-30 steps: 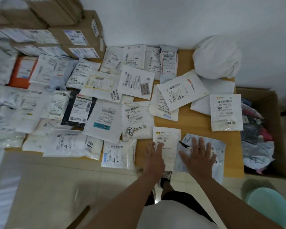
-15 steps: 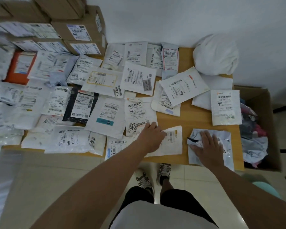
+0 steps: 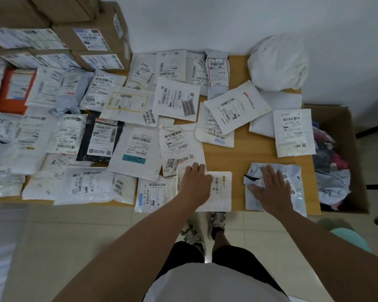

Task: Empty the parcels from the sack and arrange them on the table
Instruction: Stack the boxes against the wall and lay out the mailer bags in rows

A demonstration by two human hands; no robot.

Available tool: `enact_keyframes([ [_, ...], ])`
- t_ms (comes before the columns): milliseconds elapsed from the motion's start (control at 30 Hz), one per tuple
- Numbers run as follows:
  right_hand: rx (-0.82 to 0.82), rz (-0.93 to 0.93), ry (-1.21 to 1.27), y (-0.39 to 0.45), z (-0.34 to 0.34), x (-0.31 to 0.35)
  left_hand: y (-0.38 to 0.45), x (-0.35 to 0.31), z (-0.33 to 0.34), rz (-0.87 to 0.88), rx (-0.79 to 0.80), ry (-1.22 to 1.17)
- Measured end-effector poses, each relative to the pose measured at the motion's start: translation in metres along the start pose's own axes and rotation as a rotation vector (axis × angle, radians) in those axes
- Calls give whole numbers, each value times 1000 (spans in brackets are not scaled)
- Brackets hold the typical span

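Note:
Many labelled parcels cover the wooden table [image 3: 238, 158]. My left hand [image 3: 195, 182] rests on top of a flat white parcel [image 3: 222, 190] lying sideways at the near edge, its bent fingers reaching the parcel's far left corner. Flat on a crumpled grey-blue parcel [image 3: 295, 177] to the right lies my right hand [image 3: 268, 188], fingers spread. The white sack [image 3: 277, 64] sits bunched up at the table's far right corner. A white parcel marked 3004 [image 3: 179, 147] lies just beyond my left hand.
Stacked cardboard boxes [image 3: 96, 35] stand at the back left. An open cardboard box [image 3: 345, 127] holding coloured bags stands on the floor right of the table. A teal stool [image 3: 354, 238] is near my right arm. A white wall is behind.
My left hand turned the white parcel from upright to sideways and slid it left towards the other parcels. My right hand stayed on the grey-blue parcel, shifting slightly.

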State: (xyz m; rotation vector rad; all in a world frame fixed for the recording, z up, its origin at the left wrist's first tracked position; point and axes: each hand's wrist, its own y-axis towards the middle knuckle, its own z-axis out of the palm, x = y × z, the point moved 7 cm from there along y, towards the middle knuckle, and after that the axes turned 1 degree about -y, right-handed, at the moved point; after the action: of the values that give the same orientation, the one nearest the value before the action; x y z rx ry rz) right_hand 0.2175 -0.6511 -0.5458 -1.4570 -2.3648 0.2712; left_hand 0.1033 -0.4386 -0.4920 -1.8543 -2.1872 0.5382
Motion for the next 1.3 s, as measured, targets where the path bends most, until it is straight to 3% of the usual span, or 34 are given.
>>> enact_keyframes([
  [167, -21, 0, 59, -3, 3, 12, -22, -8, 0, -65, -169, -138],
  [400, -72, 53, 101, -10, 1, 11, -44, -37, 43, 38, 61, -170],
  [600, 13, -73, 55, -15, 12, 31, -39, -39, 46, 12, 91, -196],
  [800, -15, -80, 57, -24, 15, 42, -30, -40, 37, -18, 74, -176],
  [967, -251, 112, 179, 0, -40, 2, -4, -44, 0, -47, -118, -280],
  [1067, -307, 394, 346, 46, -77, -52, 23, -50, -27, -42, -185, -332],
  [1167, -218, 609, 504, 89, -92, -89, 53, -56, -40, -66, -166, -398],
  [1300, -139, 656, 565, 108, -89, -95, 86, -55, -50, -157, -138, -440],
])
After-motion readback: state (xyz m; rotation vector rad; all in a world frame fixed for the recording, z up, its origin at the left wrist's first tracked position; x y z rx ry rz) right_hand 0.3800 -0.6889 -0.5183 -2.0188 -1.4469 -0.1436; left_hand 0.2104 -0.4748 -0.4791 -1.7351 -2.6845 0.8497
